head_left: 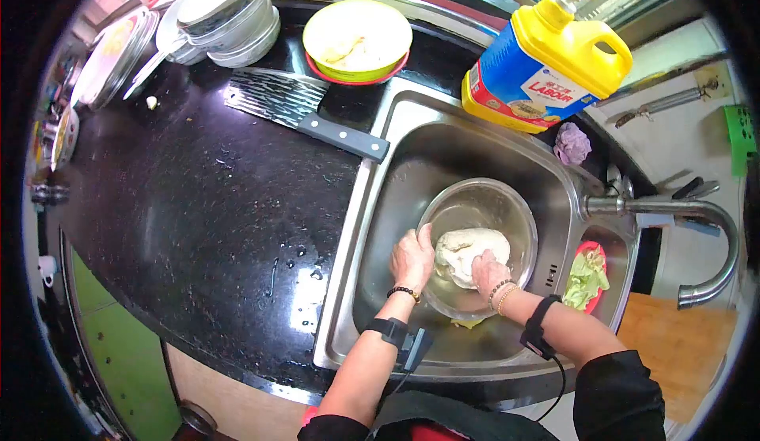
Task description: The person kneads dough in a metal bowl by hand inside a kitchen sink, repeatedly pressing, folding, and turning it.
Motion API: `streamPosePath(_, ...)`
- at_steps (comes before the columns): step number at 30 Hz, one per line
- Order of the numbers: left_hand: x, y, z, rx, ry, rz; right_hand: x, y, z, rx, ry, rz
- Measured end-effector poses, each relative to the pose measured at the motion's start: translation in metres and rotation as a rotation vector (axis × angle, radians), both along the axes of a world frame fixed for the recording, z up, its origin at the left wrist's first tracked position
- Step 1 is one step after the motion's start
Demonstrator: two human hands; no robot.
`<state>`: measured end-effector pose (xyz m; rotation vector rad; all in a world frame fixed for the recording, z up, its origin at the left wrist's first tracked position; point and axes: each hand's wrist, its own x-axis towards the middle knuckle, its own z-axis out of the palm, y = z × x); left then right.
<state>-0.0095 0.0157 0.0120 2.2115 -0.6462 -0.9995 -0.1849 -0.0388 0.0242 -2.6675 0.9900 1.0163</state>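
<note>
Lump [491, 239], pale and rounded with a ragged fold on its left part, lay inside the metal bowl [516, 219], which stood in the large basin of the sink [412, 160]. Your left hand [412, 263] was closed on the left side of the bowl, thumb at the rim; your right hand [490, 271] had its fingers bent against the lower right of the lump, though you could not tell from this view whether they pinched it or merely pressed. The lump seemed soft and yielding, probably slick on the outside and fairly weighty for its bulk, so a fingertip pinch would likely have slid or torn at the ragged fold. A broad palm beneath its smooth, thick right end looked the surer hold. The bowl, thin-walled and seemingly light, looked apt to skid under a push, so its rim was the sensible place for your steadying hand.
</note>
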Motion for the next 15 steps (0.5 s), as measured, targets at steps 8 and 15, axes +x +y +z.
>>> streamPosePath(8, 0.001, 0.000, 0.001, -0.070, 0.023, 0.007, 0.026, -0.013, -0.034, 0.005, 0.356, 0.232)
streamPosePath(15, -0.002, -0.003, -0.007, -0.160, 0.086, 0.018, 0.044, -0.040, -0.047, -0.165, 0.368, -0.004)
